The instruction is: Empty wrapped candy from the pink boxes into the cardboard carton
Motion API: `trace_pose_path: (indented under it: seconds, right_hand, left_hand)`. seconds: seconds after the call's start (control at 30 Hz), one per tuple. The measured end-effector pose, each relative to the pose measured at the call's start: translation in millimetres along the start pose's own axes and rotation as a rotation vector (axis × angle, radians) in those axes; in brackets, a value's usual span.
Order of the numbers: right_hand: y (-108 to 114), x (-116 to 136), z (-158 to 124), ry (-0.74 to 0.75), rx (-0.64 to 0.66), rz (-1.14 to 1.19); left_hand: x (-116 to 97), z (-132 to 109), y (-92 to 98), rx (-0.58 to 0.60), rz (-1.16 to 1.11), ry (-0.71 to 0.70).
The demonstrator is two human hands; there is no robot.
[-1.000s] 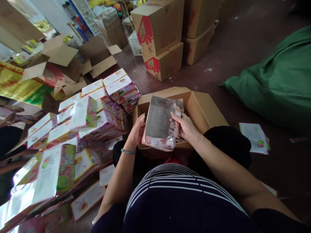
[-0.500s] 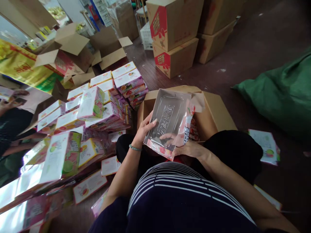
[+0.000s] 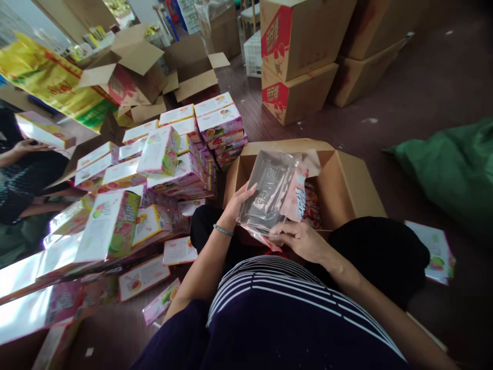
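Gripping clear packet (image 3: 269, 192) between both hands' fingers (image 3: 246, 191) (over carton (image 3: 346, 180))

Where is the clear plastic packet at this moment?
In the head view, centre, the clear plastic packet is held between left hand and right hand, above the open cardboard box.

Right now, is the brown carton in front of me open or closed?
Open. The carton's top flaps are folded out, and packets show inside it beside the clear plastic package that the left hand and right hand hold above it.
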State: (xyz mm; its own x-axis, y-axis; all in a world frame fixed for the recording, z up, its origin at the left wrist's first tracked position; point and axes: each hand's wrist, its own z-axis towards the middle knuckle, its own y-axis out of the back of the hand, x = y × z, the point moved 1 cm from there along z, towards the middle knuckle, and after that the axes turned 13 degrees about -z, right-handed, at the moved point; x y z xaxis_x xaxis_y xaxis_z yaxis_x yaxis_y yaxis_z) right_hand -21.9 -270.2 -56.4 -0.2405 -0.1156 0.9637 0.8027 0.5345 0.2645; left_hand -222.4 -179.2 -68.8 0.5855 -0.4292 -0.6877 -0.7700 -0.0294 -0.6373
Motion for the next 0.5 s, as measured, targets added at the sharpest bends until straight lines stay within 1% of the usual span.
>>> trace_pose_path:
  seconds: [0.03, 0.13, 0.17, 0.2, 0.23, 0.3, 0.37, 0.43, 0.5]
  right_hand:
    - [-1, 2, 1, 0.02, -0.015, -0.005]
    - [-8, 4, 8, 0.115, 0.05, -0.023]
    - [-11, 3, 12, 0.146, 0.035, -0.035]
    - [-14, 1, 15, 0.169, -0.017, -0.047]
    - [-17, -2, 18, 0.176, -0.097, -0.054]
    - [-23, -9, 22, 0.151, -0.286, -0.069]
    - [-27, -14, 20, 0.127, -0.426, -0.128]
    - [-27, -17, 13, 0.126, -0.504, -0.2]
    - [-18, -22, 2, 0.097, -0.592, -0.252]
  left_hand:
    - [-1, 1, 1.9, -0.014, -0.012, -0.016]
    - [-2, 3, 6.3, -0.029, -0.013, -0.053]
    - [-1, 3, 6.7, -0.038, -0.011, -0.065]
    - [0, 4, 6.5, -0.054, -0.016, -0.078]
    - [3, 3, 5.5, -0.074, -0.027, -0.094]
    - [6, 2, 1.9, -0.115, -0.06, -0.141]
    - [6, 1, -1.2, -0.137, -0.082, -0.219]
    - [-2, 1, 1.2, -0.155, -0.076, -0.32]
    - [-19, 0, 13.0, -0.231, -0.069, -0.434]
